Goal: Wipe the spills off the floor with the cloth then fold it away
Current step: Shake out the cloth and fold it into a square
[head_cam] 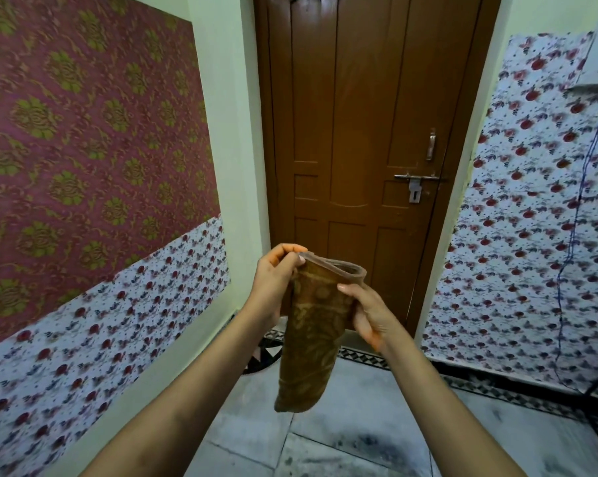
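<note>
Narrow hallway, brown door (363,132) ahead, grey floor (359,425) below. Cloth (311,332) hanging lengthwise, already doubled, raised clear of floor for folding. Left hand (273,280) pinching top corner; right hand (366,311) gripping cloth's right edge, likely lining up next fold.

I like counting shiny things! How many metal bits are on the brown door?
2. A small upright handle sits high on the door's right side. A sliding latch with a hanging hasp sits just below it. Hinges, if any, are not visible.
</note>
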A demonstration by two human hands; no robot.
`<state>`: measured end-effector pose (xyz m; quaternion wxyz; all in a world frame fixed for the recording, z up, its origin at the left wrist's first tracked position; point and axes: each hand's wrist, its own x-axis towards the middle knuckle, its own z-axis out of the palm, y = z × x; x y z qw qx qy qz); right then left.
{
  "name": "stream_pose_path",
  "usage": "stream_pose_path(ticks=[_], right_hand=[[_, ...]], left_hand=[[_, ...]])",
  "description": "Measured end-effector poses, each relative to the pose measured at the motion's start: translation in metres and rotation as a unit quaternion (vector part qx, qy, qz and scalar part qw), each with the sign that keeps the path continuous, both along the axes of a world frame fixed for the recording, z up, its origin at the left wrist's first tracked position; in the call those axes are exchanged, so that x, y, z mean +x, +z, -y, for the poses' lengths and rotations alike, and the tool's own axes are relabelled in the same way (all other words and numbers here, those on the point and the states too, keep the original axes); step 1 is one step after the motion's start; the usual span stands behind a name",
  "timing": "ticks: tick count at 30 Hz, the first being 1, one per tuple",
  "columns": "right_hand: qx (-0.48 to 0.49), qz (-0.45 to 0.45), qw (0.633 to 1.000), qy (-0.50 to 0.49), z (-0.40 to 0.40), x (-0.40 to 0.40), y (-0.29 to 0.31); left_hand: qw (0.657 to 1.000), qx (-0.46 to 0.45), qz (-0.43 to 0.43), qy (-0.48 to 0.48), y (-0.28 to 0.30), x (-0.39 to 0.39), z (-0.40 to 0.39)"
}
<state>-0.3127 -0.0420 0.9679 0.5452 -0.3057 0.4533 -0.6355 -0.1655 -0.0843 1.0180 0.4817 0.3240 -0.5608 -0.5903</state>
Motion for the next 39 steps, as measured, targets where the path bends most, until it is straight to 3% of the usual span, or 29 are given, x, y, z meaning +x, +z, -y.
stream_pose_path(ticks=[2,5,10,13,16,18,22,29,34,39], right_hand=[[-0.039,0.024,0.999,-0.007,-0.001,-0.001,0.002],[-0.071,-0.016,0.996,-0.041,-0.002,-0.002,0.006],[-0.103,-0.051,0.993,-0.033,-0.005,0.003,0.017],[-0.11,-0.083,0.99,-0.036,-0.006,0.007,0.019],[-0.109,-0.13,0.985,-0.043,-0.008,0.009,0.02],[-0.106,-0.149,0.982,-0.048,-0.009,0.009,0.019],[-0.091,-0.129,0.986,-0.058,-0.017,0.005,0.017],[-0.032,-0.135,0.989,0.046,-0.036,0.011,-0.013],[0.05,-0.15,0.987,0.027,-0.052,0.002,-0.051],[0.131,-0.191,0.973,-0.023,-0.062,-0.01,-0.08]], left_hand=[[1.0,0.003,0.002,0.0,0.002,0.005,0.003],[0.999,-0.007,0.034,-0.022,0.0,0.018,0.016],[0.977,0.003,0.123,-0.174,0.009,0.039,0.026],[0.951,-0.036,0.22,-0.215,0.023,0.041,0.025],[0.899,-0.108,0.365,-0.216,0.034,0.031,0.012],[0.882,-0.152,0.402,-0.195,0.036,0.021,0.007],[0.892,-0.169,0.391,-0.151,0.048,0.014,0.005],[0.921,-0.148,0.32,-0.164,0.081,0.01,-0.004],[0.943,-0.13,0.295,-0.08,0.099,0.028,0.006],[0.929,-0.152,0.337,-0.027,0.099,0.038,0.009]])
